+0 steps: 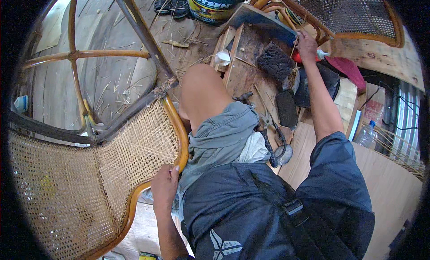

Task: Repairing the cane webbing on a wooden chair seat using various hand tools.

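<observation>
A rattan chair [148, 134] with a woven cane panel and a curved brown rim lies tilted at the left. My left hand [164, 187] is closed at that rim, its thumb on the near edge. Stretched out to the far right, my right hand [307, 47] has its fingers closed at the corner of a wooden tray [233, 58]. A thin strip shows below the fingers; whether they hold it I cannot tell. Close by are a red bottle with a white tip [320, 55] and a dark, rough sponge-like block [274, 60] inside the tray.
A white cup-like container [222, 58] stands at the tray's left side. Pliers [267, 119] and a dark flat block [286, 108] lie beside my lap. A paint bucket [210, 9] stands at the back, another cane piece [358, 13] far right, a clear bottle [366, 133] right.
</observation>
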### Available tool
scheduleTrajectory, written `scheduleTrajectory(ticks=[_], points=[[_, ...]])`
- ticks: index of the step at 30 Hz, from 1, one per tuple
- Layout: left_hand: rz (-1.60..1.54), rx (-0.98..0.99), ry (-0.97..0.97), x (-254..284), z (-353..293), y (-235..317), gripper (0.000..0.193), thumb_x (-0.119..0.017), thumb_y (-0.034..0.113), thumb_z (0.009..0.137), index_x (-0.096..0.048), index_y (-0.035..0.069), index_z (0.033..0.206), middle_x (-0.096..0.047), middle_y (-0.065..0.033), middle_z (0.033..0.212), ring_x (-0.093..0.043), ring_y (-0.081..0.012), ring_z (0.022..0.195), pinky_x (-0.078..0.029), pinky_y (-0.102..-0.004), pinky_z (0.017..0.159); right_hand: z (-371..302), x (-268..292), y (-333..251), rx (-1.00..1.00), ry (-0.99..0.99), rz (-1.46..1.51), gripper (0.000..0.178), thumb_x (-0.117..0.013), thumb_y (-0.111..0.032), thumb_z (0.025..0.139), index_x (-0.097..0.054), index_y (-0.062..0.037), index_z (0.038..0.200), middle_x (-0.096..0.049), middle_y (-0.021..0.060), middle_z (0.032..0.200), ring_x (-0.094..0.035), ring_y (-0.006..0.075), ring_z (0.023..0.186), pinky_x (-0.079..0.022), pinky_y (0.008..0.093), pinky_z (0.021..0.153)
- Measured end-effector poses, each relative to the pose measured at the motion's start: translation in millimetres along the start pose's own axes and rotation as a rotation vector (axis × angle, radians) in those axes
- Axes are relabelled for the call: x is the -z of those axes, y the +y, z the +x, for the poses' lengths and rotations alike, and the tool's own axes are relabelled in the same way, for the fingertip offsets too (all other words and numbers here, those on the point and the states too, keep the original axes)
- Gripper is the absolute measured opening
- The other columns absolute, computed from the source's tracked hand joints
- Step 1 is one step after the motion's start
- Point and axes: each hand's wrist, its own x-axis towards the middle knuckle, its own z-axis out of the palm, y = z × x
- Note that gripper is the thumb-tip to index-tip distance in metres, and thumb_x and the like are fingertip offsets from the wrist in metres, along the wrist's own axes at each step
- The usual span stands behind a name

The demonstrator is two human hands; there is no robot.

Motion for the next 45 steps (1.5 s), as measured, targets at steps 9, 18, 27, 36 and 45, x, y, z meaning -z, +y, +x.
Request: scheduleTrajectory(ticks=[9,18,27,36,45], points=[[0.034,-0.051,-0.017,-21,-1,-5,0.025,-0.06,0.027,0.09,-0.059,0.002,0.088,-0.063,-0.0213,0.078,-0.061,-0.04,0.074,-0.046,-0.0468,0.066,21,24,0,0.092,0.172,-0.241,0.023,-0.058,-0.024,0.089,-0.069,-0.0083,0.102,-0.069,0.0119,0.085,-0.067,0.0249,0.077,-0.05,0.0364,0.072],[0.033,-0.058,-0.036,-23,4,-4,0.028,-0.058,0.029,0.09,-0.059,0.001,0.09,-0.063,-0.0222,0.08,-0.062,-0.0411,0.077,-0.047,-0.0477,0.068,39,54,-50,0.152,0.321,0.044,0.026,-0.058,-0.027,0.091,-0.069,-0.006,0.103,-0.07,0.0128,0.088,-0.067,0.0252,0.078,-0.05,0.0376,0.072],[-0.114,-0.212,0.132,-7,7,24,0.03,-0.057,0.031,0.091,-0.058,0.002,0.1,-0.062,-0.0204,0.098,-0.059,-0.0378,0.09,-0.047,-0.0453,0.077,-37,69,-261,0.49,-0.047,0.403,0.023,-0.057,-0.021,0.095,-0.066,-0.0037,0.106,-0.068,0.0059,0.079,-0.064,0.0116,0.067,-0.051,0.0249,0.059],[-1.241,-0.462,0.634,57,12,127,0.033,-0.059,0.021,0.093,-0.056,-0.001,0.117,-0.062,-0.012,0.1,-0.059,-0.02,0.094,-0.047,-0.0343,0.081,-238,-58,-364,0.047,-0.928,1.127,0.018,-0.06,-0.013,0.091,-0.066,0.0005,0.102,-0.066,0.0045,0.078,-0.064,0.0118,0.064,-0.054,0.0247,0.059],[-0.606,-0.078,0.364,33,-1,-26,0.014,-0.058,0.013,0.091,-0.064,0.004,0.099,-0.062,-0.0038,0.072,-0.056,-0.0102,0.065,-0.046,-0.0258,0.06,-184,-146,-280,-0.252,-0.675,1.159,0.019,-0.062,-0.011,0.09,-0.063,-0.0017,0.107,-0.063,0.006,0.084,-0.065,0.0168,0.071,-0.055,0.029,0.06]])
